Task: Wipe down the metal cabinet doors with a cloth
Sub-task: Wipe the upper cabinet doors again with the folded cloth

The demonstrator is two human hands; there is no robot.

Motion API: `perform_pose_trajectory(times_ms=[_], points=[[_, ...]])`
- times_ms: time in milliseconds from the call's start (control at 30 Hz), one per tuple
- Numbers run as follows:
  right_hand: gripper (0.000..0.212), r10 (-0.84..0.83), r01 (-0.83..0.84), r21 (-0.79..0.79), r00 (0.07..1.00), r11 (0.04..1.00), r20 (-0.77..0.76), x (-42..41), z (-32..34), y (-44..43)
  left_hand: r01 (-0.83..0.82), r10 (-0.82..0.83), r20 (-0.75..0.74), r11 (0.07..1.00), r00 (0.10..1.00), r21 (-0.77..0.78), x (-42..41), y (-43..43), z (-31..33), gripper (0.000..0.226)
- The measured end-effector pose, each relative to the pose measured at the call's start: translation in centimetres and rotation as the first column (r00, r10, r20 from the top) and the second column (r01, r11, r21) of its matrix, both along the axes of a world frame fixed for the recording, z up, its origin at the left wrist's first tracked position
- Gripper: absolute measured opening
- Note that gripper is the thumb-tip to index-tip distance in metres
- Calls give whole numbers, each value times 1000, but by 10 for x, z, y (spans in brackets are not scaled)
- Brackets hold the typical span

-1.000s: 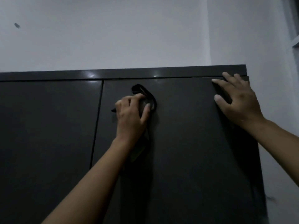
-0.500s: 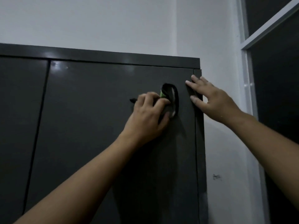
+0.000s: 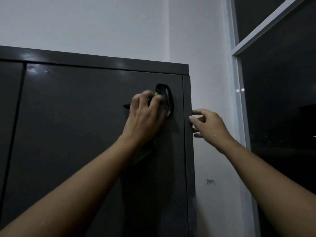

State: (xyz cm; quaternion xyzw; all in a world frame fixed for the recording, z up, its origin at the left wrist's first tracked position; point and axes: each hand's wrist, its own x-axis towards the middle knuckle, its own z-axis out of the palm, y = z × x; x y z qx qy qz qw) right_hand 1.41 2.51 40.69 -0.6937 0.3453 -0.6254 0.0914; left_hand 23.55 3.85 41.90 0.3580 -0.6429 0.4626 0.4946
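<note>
Cloth [image 3: 168, 98] is up high on the right-hand door [image 3: 82, 134], close to that door's top right corner. The left hand [image 3: 145, 117] has it bunched under curled fingers and presses it against the metal. A dark loop of it pokes out above and to the right of the knuckles, and a paler tail hangs down below the wrist.

Over at the right edge of the cabinet [image 3: 102, 61], the right hand [image 3: 210, 127] grips the corner, thumb tip on the narrow front strip and bent fingers round on the side panel.

The left-hand door [image 3: 8, 117] shows only as a sliver at the left of the view. A white wall [image 3: 102, 23] rises behind the cabinet, and a white-framed window [image 3: 238, 100] with dark glass stands to the right.
</note>
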Motion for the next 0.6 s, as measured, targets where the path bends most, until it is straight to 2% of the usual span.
perform_pose_trajectory(times_ms=[67,167,300,467,533,600], points=[[31,57,-58,29,998,998,41,4,-7,1,1,-1,-23,1000,1000,-21,-9,-4,25,40],[32,83,-84,34,996,996,42,5,-19,0,-2,3,21,1000,1000,-18,-29,-7,46,38],[36,22,-23,34,999,999,24,5,-42,-3,-9,9,128,1000,992,-3,-40,-7,50,39],[39,-14,14,19,1000,1000,-13,6,-69,-4,-52,27,307,996,951,74,-36,0,15,45],[37,50,-52,71,998,996,25,3,-75,-2,-47,14,325,994,945,95,-34,2,-12,43],[32,185,-203,149,975,968,122,-2,-78,1,-40,4,320,994,947,106,-31,3,-40,40]])
